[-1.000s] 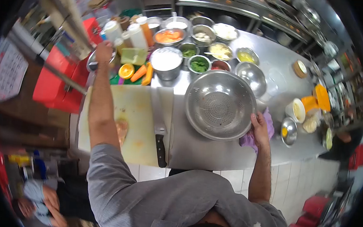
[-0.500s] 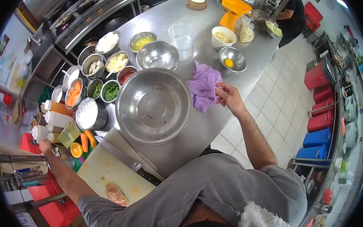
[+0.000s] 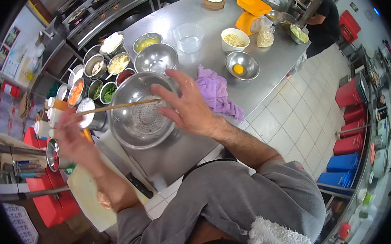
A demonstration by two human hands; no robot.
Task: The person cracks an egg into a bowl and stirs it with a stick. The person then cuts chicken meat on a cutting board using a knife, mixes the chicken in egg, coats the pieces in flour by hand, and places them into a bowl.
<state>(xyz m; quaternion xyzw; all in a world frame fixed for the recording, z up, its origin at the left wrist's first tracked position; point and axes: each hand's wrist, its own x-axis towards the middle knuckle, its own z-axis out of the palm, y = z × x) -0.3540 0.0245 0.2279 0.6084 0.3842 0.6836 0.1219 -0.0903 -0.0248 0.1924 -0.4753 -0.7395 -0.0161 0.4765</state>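
My left hand [image 3: 76,137], smeared by motion, holds wooden chopsticks [image 3: 122,106] by one end. They slant across the large steel colander [image 3: 143,134], pointing rightward; whether one stick or two, I cannot make out. Above the colander's right rim my right hand [image 3: 187,103] is open, thumb and fingers spread around the chopsticks' free tip. Just right of that hand, a crumpled purple cloth [image 3: 215,92] lies on the steel table. A steel bowl with a raw egg yolk [image 3: 238,69] sits beyond the cloth.
Small pots of ingredients stand left of the colander, including carrots [image 3: 76,92] and chopped greens [image 3: 109,93]. A knife [image 3: 139,184] and cutting board [image 3: 88,196] lie nearest my body. Farther back are a noodle bowl [image 3: 234,40], an orange scale [image 3: 248,22] and another person [image 3: 324,27].
My right hand has let go of the purple cloth and moved left over the colander. My left hand has come up from the bottles, now with chopsticks. The view has shifted slightly.
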